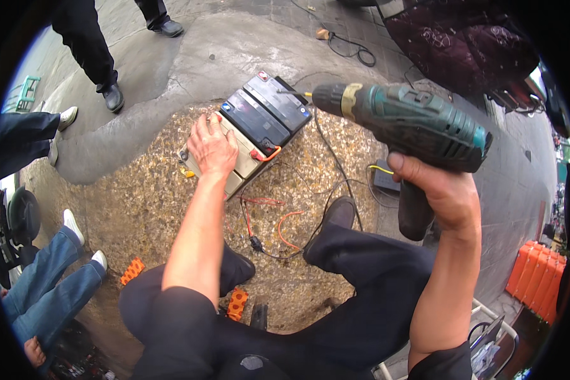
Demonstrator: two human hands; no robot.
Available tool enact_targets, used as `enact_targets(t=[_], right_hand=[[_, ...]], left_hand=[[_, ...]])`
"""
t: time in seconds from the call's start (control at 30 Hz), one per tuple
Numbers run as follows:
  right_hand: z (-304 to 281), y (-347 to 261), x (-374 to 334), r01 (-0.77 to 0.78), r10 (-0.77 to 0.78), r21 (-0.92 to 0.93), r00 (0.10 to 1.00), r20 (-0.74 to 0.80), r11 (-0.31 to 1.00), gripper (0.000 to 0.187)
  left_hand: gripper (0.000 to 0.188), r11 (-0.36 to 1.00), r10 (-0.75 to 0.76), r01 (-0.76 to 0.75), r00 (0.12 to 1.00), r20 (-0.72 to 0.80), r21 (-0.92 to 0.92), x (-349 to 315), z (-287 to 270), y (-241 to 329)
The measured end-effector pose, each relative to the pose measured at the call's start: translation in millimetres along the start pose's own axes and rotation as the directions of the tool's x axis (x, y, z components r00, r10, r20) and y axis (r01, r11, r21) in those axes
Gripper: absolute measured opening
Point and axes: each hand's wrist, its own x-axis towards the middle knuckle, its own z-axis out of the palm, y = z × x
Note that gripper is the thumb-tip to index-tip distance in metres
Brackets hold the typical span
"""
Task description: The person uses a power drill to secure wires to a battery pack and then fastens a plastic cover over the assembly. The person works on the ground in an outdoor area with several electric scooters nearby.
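Note:
My right hand (pixel 446 193) is wrapped round the handle of a teal and black power drill (pixel 418 120), held up in the air. Its thin drill bit (pixel 291 93) points left, in front of the batteries in this view; the gap between them is hard to judge. On the pebbled ground, dark grey batteries (pixel 256 120) stand against cream-coloured batteries (pixel 247 166). My left hand (pixel 212 149) lies on the cream ones with its fingers spread. A short orange wire (pixel 273 152) joins terminals at the near right edge of the group.
Black cable (pixel 332 149) and red leads (pixel 248 218) trail over the ground near my shoe (pixel 340 212). A small grey box (pixel 385 177) with a yellow wire sits right of the batteries. People's legs (pixel 85 47) stand at left. Orange slatted objects (pixel 535 272) are at far right.

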Motion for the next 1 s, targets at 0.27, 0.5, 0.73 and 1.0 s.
enact_targets(t=[0.27,0.5,0.73,1.0], right_hand=[[-15,1,-3,0.087,-0.086,0.031,0.996,-0.034,0.996,0.030],[-26,11,-9,-0.103,0.121,0.146,0.985,-0.124,0.984,0.056],[-30,26,-3,-0.066,0.080,0.082,0.982,-0.171,0.994,0.049],[-39,27,-6,-0.119,0.127,0.219,0.992,-0.023,0.969,0.060]], left_hand=[[0.021,0.833,-0.026,0.365,0.777,0.629,-0.416,-181,12,100],[0.041,0.925,-0.228,0.379,0.499,0.836,0.026,-234,66,69],[0.036,0.878,-0.343,0.478,0.573,0.744,0.036,-244,81,56],[0.033,0.909,-0.256,0.417,0.605,0.754,-0.026,-221,71,54]])
